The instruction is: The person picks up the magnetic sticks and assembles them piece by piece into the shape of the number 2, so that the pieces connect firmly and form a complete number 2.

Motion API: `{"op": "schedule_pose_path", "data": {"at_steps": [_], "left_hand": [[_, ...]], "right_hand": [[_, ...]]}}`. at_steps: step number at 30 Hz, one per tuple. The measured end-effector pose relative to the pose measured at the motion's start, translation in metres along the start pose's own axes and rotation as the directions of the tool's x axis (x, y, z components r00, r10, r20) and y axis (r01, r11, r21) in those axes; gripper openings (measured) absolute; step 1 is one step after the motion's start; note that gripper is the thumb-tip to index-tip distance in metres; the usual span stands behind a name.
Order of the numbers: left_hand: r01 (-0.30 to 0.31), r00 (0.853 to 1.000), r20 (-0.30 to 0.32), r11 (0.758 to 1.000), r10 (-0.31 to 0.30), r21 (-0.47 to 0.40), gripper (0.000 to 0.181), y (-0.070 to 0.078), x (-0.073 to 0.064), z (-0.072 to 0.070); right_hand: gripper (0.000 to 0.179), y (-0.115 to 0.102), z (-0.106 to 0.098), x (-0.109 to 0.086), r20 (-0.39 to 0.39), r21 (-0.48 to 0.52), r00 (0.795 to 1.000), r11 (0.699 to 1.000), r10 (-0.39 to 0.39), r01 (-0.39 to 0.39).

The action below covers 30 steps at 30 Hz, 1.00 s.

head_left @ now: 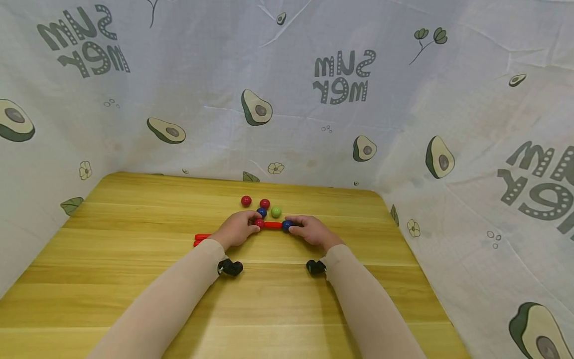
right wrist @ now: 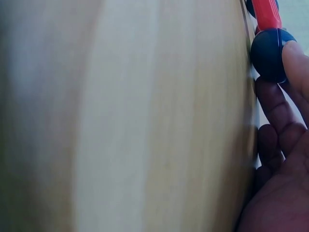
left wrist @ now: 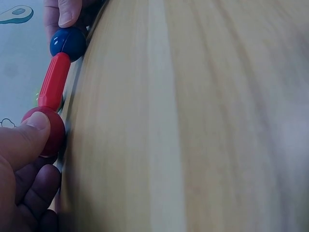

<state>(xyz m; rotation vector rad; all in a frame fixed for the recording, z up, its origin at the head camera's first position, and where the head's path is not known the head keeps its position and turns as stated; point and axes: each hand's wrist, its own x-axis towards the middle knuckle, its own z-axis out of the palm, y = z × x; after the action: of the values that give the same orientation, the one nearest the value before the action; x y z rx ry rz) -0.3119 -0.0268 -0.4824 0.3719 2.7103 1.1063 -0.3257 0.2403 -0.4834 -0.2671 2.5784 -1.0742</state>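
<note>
A red rod [head_left: 273, 225] joins a red ball [head_left: 259, 224] at its left end to a blue ball [head_left: 287, 226] at its right end. My left hand [head_left: 236, 229] pinches the red ball between thumb and fingers; the left wrist view shows the thumb across that ball [left wrist: 54, 133]. At the other end my right hand [head_left: 311, 231] holds the blue ball, its thumb on the ball's side in the right wrist view [right wrist: 268, 55]. Just behind the rod are a second blue ball [head_left: 262, 213] and a green ball [head_left: 276, 212].
Two more red balls, one farther left [head_left: 246, 201] and one near the blue ball [head_left: 265, 204], lie toward the back. Red rods [head_left: 202, 237] lie left of my left hand, partly hidden by it. A printed cloth [head_left: 296, 139] hangs behind the wooden table [head_left: 278, 309].
</note>
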Motion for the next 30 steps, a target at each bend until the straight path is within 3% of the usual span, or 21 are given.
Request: {"op": "schedule_pose_path", "data": {"at_steps": [5,10,15,21,30], "left_hand": [[0.004,1.0,0.015,1.0,-0.005,0.013,0.045,-0.003,-0.002,-0.005],[-0.015,0.999,0.036,0.999,0.013,0.049,0.048,-0.011,-0.009,-0.025],[-0.025,0.998,0.059,0.988,0.017,0.152,0.043,-0.027,-0.028,-0.055],[-0.011,0.995,0.099,0.981,-0.009,0.191,0.038,-0.051,-0.057,-0.084],[-0.015,0.993,0.114,0.971,-0.013,0.238,0.032,-0.069,-0.078,-0.098]], "right_hand": [[0.043,0.001,0.002,0.003,0.01,0.001,1.0,1.0,-0.004,0.004],[0.043,0.003,0.001,0.005,0.013,-0.004,1.0,1.0,-0.019,0.019],[0.043,0.005,0.001,0.007,0.019,-0.022,1.0,0.999,-0.023,0.023],[0.044,0.007,-0.001,0.01,0.013,-0.03,1.0,0.999,-0.022,0.023],[0.043,0.007,-0.002,0.009,0.027,0.019,1.0,1.0,-0.012,0.012]]}}
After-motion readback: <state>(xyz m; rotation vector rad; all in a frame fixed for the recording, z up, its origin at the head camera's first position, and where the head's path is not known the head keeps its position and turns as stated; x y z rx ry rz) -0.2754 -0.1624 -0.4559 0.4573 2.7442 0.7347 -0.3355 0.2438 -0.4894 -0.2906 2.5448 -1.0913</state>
